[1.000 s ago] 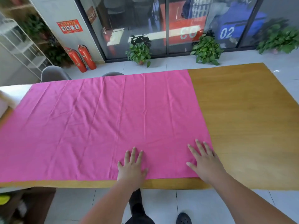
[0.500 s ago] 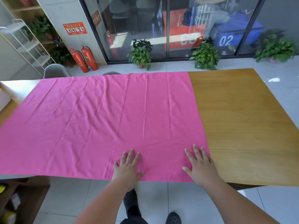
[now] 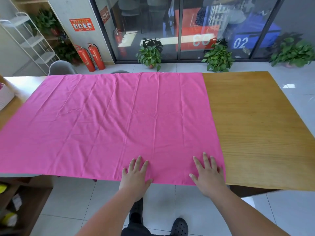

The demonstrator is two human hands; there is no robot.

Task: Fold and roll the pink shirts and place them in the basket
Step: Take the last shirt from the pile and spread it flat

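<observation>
The pink cloth (image 3: 110, 125) lies spread flat on the wooden table (image 3: 255, 125). It covers the tabletop from the 9 o'clock side to just past the centre, and bare wood shows on the 3 o'clock side. Shallow creases run across the fabric from 12 o'clock to 6 o'clock. The near hem lies along the table edge at 6 o'clock.

The left hand (image 3: 135, 178) rests palm down on the cloth at 6 o'clock, fingers straight and spread, pointing to 12 o'clock. The right hand (image 3: 208, 176) rests palm down at the 5 o'clock corner of the cloth, fingers straight and spread, just beside the cloth's right hem. Neither hand pinches the fabric. The two hands are apart from each other.

A white ribbed basket (image 3: 5, 97) stands at the 9 o'clock edge of the view, cut off by the frame. It is well apart from both hands.

Beyond the table, two red fire extinguishers (image 3: 90, 56) stand at 11 o'clock and a grey chair (image 3: 62, 68) stands just beside the far table edge. A black shoe (image 3: 179, 226) shows on the tiled floor at 6 o'clock
</observation>
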